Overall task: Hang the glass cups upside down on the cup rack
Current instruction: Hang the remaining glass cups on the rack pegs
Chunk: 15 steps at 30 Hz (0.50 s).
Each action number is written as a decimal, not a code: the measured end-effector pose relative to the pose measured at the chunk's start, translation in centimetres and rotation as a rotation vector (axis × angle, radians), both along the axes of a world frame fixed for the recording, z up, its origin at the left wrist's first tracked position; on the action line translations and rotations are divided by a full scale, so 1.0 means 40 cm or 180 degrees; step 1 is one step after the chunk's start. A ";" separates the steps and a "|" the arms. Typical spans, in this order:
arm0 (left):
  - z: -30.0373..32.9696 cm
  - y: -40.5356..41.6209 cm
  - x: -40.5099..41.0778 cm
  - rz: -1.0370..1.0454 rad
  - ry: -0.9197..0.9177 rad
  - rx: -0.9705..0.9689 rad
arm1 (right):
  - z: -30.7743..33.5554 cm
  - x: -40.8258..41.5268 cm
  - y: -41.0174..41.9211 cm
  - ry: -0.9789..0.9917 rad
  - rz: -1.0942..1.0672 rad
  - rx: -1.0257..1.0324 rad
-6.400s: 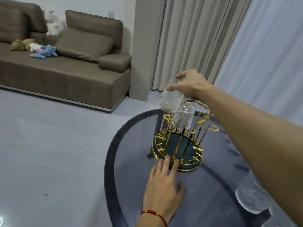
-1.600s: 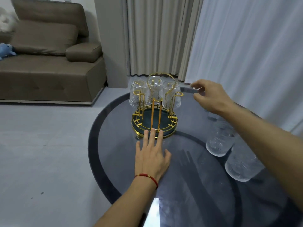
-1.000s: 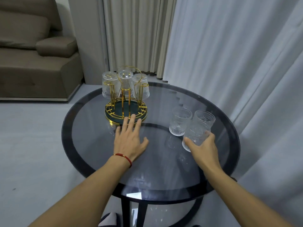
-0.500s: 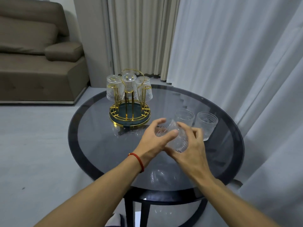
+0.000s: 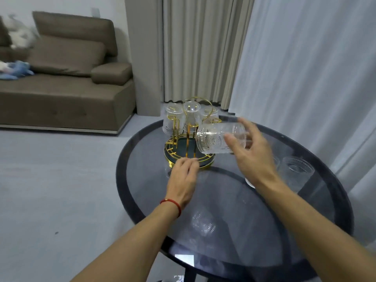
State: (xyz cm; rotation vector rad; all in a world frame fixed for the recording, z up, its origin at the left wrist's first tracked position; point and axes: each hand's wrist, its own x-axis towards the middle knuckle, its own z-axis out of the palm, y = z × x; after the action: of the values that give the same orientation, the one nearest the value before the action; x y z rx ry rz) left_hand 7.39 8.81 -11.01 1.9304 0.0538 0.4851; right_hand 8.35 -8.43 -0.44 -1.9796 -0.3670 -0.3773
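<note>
A gold wire cup rack with a dark green base stands on the far left part of the round glass table. Three ribbed glass cups hang upside down on its far pegs. My right hand holds a fourth glass cup on its side, mouth pointing left, just above the rack's right edge. My left hand rests with curled fingers on the table, its fingertips at the rack's front rim. One upright cup stands to the right; another cup is mostly hidden behind my right wrist.
A brown sofa with soft toys stands at the back left across grey floor. Beige and white curtains hang close behind and to the right of the table. The near half of the tabletop shows only reflections.
My right hand has lifted the cup from between both hands and carried it up to the rack, tipped sideways. My left hand let go and went back to the rack's front rim.
</note>
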 end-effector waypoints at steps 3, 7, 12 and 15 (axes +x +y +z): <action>-0.059 0.030 0.029 -0.0248 0.0213 0.1242 | 0.098 0.072 0.064 -0.0403 0.0050 -0.0342; -0.100 0.040 0.050 -0.0257 0.0458 0.1961 | 0.180 0.159 0.166 -0.0525 0.0323 -0.0914; -0.111 0.029 0.060 -0.0029 0.0522 0.2286 | 0.204 0.237 0.270 -0.0479 0.0524 -0.1380; -0.114 0.021 0.065 -0.0017 0.0589 0.2405 | 0.183 0.266 0.314 -0.0440 0.0460 -0.1508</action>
State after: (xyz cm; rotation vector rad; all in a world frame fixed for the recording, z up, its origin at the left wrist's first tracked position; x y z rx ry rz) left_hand 9.97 9.63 -15.56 2.7127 -0.0205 0.3427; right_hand 18.98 4.13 6.89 -2.3732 -0.7379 -0.3582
